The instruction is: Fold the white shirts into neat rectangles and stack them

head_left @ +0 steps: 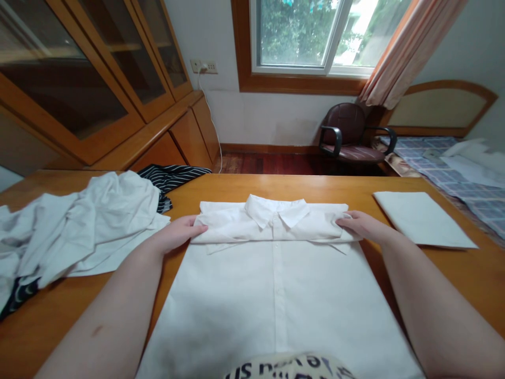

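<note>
A white button-up shirt (276,295) lies flat on the wooden table (465,268), collar at the far end, its top part folded over toward me. My left hand (177,232) grips the left edge of that folded collar section, fingers closed on the cloth. My right hand (365,226) pinches the right edge of the same fold. Both forearms run along the shirt's sides.
A pile of crumpled white garments (79,226) with a black striped piece (173,178) fills the table's left. A folded white cloth (422,217) lies at the right. Beyond the table stand a dark office chair (349,138), wooden cabinets (118,89) and a bed (465,168).
</note>
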The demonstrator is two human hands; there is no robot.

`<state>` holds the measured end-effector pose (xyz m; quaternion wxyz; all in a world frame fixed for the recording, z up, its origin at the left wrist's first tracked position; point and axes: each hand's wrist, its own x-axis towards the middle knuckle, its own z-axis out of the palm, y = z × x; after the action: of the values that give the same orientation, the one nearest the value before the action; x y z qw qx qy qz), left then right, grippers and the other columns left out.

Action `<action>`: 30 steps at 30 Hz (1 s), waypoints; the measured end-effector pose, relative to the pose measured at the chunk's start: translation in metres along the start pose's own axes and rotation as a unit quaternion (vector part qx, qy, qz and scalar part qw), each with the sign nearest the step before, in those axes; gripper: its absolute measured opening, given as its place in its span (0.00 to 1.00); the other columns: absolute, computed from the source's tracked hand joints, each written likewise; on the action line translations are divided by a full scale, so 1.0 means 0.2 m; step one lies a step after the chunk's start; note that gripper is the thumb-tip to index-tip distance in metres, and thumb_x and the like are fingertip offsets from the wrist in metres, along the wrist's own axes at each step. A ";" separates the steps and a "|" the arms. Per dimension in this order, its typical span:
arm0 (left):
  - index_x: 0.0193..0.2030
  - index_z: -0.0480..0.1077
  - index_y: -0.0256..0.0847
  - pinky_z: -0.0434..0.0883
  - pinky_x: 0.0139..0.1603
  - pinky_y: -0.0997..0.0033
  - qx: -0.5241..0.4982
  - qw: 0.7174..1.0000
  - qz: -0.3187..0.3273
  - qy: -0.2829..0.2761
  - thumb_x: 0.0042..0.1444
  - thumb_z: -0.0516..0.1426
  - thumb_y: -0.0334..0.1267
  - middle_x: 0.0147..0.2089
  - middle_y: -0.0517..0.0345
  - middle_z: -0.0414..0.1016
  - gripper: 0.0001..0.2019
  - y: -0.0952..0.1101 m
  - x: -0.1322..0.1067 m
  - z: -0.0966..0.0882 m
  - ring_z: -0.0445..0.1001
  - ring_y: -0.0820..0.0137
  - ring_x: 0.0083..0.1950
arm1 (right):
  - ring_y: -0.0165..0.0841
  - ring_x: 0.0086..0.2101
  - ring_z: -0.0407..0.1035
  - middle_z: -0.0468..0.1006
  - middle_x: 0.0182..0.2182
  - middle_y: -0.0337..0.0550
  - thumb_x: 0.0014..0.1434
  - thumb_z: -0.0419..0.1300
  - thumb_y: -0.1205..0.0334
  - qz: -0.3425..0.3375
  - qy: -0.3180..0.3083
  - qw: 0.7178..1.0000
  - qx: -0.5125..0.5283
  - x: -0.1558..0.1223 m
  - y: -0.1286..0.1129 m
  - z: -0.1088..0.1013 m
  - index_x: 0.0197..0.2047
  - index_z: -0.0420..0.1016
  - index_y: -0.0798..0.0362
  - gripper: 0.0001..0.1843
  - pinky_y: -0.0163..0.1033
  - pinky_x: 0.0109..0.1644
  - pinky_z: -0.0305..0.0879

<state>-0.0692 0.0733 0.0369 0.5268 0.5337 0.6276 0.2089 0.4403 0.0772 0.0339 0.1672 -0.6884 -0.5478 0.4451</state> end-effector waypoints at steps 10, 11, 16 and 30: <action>0.46 0.75 0.38 0.73 0.42 0.64 -0.108 0.993 0.026 0.042 0.42 0.65 0.52 0.40 0.53 0.80 0.26 -0.01 0.03 0.03 0.77 0.57 0.43 | 0.35 0.27 0.72 0.79 0.27 0.41 0.48 0.63 0.45 -0.048 0.088 0.980 0.175 0.05 0.04 -0.01 0.32 0.75 0.52 0.18 0.35 0.27 0.65; 0.44 0.75 0.38 0.74 0.42 0.63 -0.120 0.992 0.020 0.043 0.42 0.65 0.52 0.40 0.52 0.81 0.25 -0.02 0.03 0.03 0.78 0.57 0.42 | 0.35 0.26 0.71 0.78 0.26 0.41 0.47 0.63 0.46 -0.036 0.088 0.981 0.167 0.05 0.03 -0.01 0.31 0.75 0.52 0.17 0.35 0.26 0.63; 0.38 0.77 0.36 0.73 0.45 0.62 -0.169 0.985 0.021 0.001 0.41 0.66 0.48 0.39 0.49 0.81 0.20 -0.03 0.03 0.02 0.78 0.57 0.41 | 0.35 0.23 0.69 0.76 0.22 0.43 0.43 0.64 0.52 -0.016 0.024 0.985 0.171 0.02 0.04 -0.06 0.25 0.73 0.52 0.12 0.36 0.24 0.62; 0.42 0.78 0.43 0.71 0.40 0.70 0.077 0.994 0.075 -0.019 0.39 0.65 0.50 0.42 0.55 0.80 0.22 0.02 -0.03 -0.06 0.76 0.57 0.42 | 0.40 0.41 0.71 0.80 0.41 0.45 0.43 0.68 0.49 -0.035 -0.022 0.999 0.033 -0.06 0.01 -0.09 0.39 0.81 0.52 0.21 0.36 0.41 0.66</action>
<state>-0.0795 0.0734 0.0470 0.4789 0.6220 0.5901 0.1883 0.4554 0.0707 0.0463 0.1932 -0.6527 -0.5600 0.4722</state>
